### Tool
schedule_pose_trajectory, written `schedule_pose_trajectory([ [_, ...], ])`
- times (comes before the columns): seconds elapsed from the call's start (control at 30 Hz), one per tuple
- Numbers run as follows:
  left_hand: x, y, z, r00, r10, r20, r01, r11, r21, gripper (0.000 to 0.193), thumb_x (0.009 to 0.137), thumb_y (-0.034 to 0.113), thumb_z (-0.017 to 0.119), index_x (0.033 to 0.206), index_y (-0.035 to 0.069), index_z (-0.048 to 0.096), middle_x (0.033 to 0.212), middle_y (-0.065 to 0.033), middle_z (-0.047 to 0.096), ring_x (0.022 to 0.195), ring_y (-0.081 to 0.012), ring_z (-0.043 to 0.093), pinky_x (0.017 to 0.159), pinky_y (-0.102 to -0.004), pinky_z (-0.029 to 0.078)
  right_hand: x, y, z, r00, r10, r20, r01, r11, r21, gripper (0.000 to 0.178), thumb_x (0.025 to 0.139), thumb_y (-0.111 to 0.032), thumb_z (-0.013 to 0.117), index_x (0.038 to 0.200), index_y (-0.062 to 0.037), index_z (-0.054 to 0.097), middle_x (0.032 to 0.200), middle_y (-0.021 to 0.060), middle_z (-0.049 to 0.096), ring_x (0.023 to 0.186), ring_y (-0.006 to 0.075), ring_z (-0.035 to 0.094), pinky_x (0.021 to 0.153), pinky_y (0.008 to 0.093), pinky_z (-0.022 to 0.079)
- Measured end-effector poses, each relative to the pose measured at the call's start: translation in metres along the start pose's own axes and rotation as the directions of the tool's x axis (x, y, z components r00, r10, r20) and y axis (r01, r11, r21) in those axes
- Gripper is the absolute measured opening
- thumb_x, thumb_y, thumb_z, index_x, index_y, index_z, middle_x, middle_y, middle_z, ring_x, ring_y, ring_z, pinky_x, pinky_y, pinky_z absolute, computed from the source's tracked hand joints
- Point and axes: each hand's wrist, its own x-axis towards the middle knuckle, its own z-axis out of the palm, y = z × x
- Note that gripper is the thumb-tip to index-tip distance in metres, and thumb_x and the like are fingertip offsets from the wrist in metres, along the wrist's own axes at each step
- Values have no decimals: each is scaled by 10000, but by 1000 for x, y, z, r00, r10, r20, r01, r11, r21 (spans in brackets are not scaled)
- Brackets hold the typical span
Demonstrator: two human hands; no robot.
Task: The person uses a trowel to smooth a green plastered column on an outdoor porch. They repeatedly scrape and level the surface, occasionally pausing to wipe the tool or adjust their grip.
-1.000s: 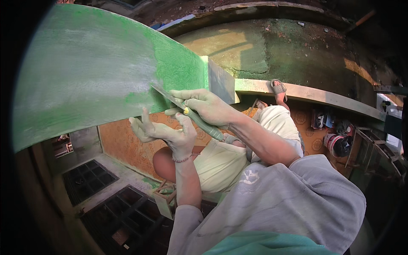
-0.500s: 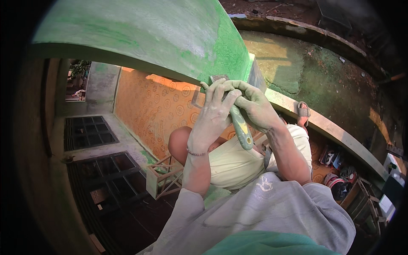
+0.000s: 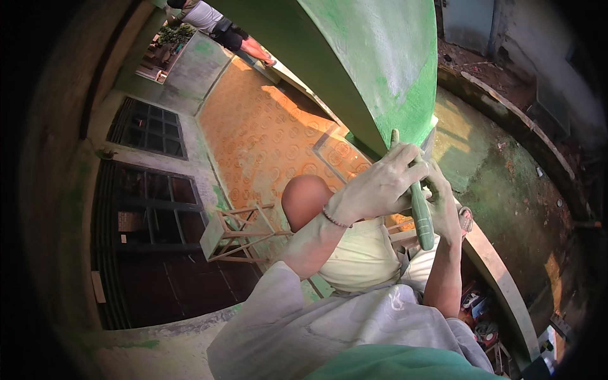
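My left hand (image 3: 384,183), dusty and with a bead bracelet at the wrist, is closed around the upper part of a scraper (image 3: 422,221), one finger stretched up toward the wall. From the other side, my right hand (image 3: 444,202) closes on the same tool. The scraper's dark green handle hangs down between the hands; its blade is hidden behind my fingers. Just above them is the lower corner of a green painted wall section (image 3: 405,107), with pale, whitish patches higher up.
Another person (image 3: 218,25) stands at the far upper left by a ledge. Below are an orange patterned floor (image 3: 253,133), a wooden stool-like frame (image 3: 237,231) and dark windows (image 3: 152,130). A low curb (image 3: 506,291) and mossy ground lie to the right.
My view has swung, so the wall section appears steeper and farther right. Another person has come into view. Both hands still grip the scraper, whose blade no longer shows.
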Motion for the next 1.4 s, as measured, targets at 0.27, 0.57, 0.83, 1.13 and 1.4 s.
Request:
schedule_pose_trajectory([
  [0.27,32,0,-14,991,133,-22,-122,951,284,309,893,230,773,1138,104,632,1178,-117,554,1258,-376,580,1231,-698,280,51,-6,20,775,-538,-332,478,843,-247,316,852,-154,722,1123,7,694,1095,164,649,1029,342,674,887,424,542],
  [0.57,27,-43,-101,760,584,-285,-220,644,733,569,915,332,684,1362,34,498,1362,-119,448,1314,-362,492,1221,-584,333,84,-13,36,724,-494,-481,363,866,-343,293,873,32,732,1156,-14,678,1079,164,693,953,324,714,817,388,583],
  [0.83,47,-89,-71,670,322,-669,116,844,523,874,957,346,641,1510,-39,84,1464,-272,215,1425,-403,347,1190,-551,422,68,-17,50,783,-401,-474,326,915,-236,393,840,-11,723,1228,-27,669,1129,184,670,1023,362,694,846,413,580],
  [1.13,69,-107,-53,531,396,-749,-69,901,428,1050,936,482,571,1613,-44,-36,1589,-336,106,1511,-457,254,1195,-608,358,80,1,50,742,-413,-528,212,892,-400,286,937,-35,712,1222,-56,728,980,141,721,869,309,722,748,371,584],
  [1.4,71,-108,-56,578,323,-750,-162,946,282,1096,903,468,596,1623,-67,-32,1597,-347,124,1468,-447,333,1112,-593,450,89,10,48,726,-466,-505,276,871,-407,523,805,-10,664,1327,-28,676,1039,145,700,950,340,680,822,421,580],
])
